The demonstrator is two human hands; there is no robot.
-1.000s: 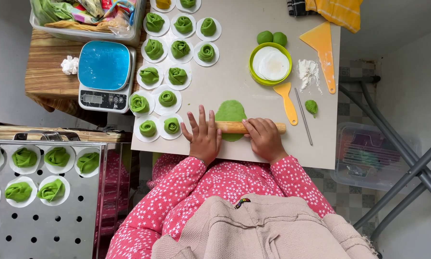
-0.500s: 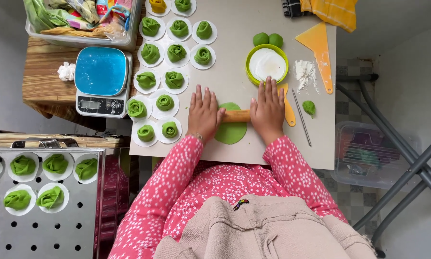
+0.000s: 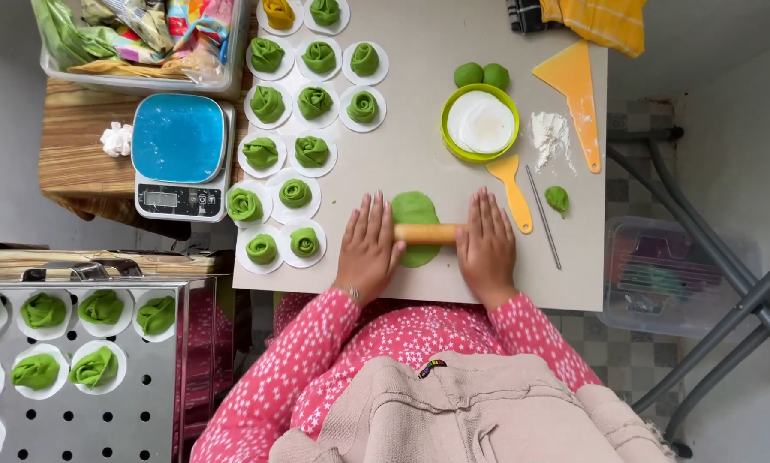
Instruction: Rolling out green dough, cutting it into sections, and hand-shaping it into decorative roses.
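Green dough [image 3: 414,211] lies flattened on the tabletop [image 3: 402,154] right in front of me, and the wooden rolling pin [image 3: 426,233] sits across its lower half. My left hand [image 3: 369,244] presses flat on the pin's left end and my right hand [image 3: 486,243] on its right end, both open with fingers stretched forward, palms down, set apart with the bare middle of the pin between them.

To roll this well, I judge that I should keep even weight on both palms so the sheet thins the same on each side, and roll with short strokes rather than let the pin run off the edge. The dough looks longer than wide, so a turn of the piece would help it round out. A pinch from the flour pile [image 3: 550,130] near the orange scraper [image 3: 574,86] would guard against sticking.

Both ends of the pin are hidden under my palms, and so is part of the dough's edge. Whether the dough clings to the tabletop I cannot tell. The steamer tray [image 3: 85,403] at lower left is cut off by the frame, as is the topmost row of shaped green buns [image 3: 315,103] on their paper rounds.
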